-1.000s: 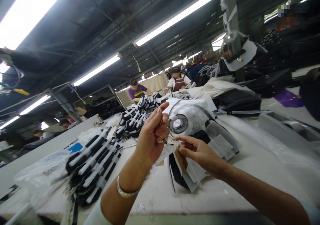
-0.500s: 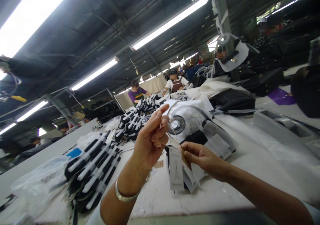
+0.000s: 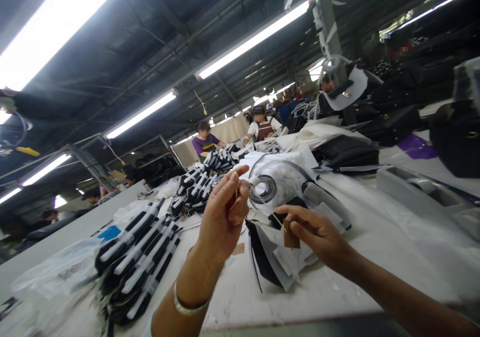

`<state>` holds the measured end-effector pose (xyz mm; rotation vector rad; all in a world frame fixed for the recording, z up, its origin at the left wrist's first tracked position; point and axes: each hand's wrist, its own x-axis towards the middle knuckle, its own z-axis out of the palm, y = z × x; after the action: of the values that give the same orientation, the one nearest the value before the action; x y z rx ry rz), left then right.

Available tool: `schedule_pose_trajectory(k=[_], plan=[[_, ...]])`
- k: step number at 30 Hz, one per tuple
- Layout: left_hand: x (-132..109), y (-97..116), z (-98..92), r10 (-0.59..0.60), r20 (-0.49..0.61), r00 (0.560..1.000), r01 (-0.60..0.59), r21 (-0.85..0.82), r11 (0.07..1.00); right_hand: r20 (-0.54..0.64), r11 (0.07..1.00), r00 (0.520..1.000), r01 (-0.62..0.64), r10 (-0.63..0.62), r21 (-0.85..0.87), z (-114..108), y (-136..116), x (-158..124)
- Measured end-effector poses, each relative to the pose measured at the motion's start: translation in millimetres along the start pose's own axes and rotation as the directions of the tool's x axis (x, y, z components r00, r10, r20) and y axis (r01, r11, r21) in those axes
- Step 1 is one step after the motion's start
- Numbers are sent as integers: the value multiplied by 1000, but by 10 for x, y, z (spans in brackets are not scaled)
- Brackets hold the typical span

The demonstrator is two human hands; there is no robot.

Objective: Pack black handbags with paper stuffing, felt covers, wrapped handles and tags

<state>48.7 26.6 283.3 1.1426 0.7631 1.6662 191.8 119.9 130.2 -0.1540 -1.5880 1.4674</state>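
The right fingers (image 3: 304,216) hold a brown tag (image 3: 291,239).

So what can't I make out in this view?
In the head view:
- What the left hand may be gripping: its curled fingers hide it.
- Any print on the brown tag: too small, partly covered by the right hand.
- The black item's far side: cut off by the right edge.

Tag (image 3: 291,237), mid-frame: brown card look, matt
Cord (image 3: 277,221), mid-frame: thin pale string, dull
Bangle (image 3: 190,309), lower centre: silvery metal, shiny
Tabletop (image 3: 318,299), bottom: off-white, smooth, slight sheen
Bag (image 3: 48,272), lower left: clear plastic film, crinkled, glossy
Strap bundles (image 3: 131,264), lower left: black, white wraps papery-looking
Coil (image 3: 265,191), centre: grey strip, material unclear
Sheet (image 3: 417,145), right: purple, smooth, plastic-looking
Holder (image 3: 397,179), right: grey plastic, smooth
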Motion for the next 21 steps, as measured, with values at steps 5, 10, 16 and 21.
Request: schedule_pose_trajectory(k=[5, 10, 16, 21], plan=[[12, -93, 28, 21, -5, 1000, -21, -108, 994, 164, 996, 983, -84, 80, 16, 113, -42, -56], [16, -127, 11, 2, 7, 1000, 0, -218, 976, 146, 991, 980, -132, 133, -15, 185, -32, -76], [14, -129, 72, 24, 29, 999, -14, -299, 954, 222, 986, 969, -80, 112, -147, 291, 8, -50], [-11, -233, 89, -41, 19, 999, 43, -120, 992, 0, 972, 999, 53, -55, -227, 309, -104, -107]])
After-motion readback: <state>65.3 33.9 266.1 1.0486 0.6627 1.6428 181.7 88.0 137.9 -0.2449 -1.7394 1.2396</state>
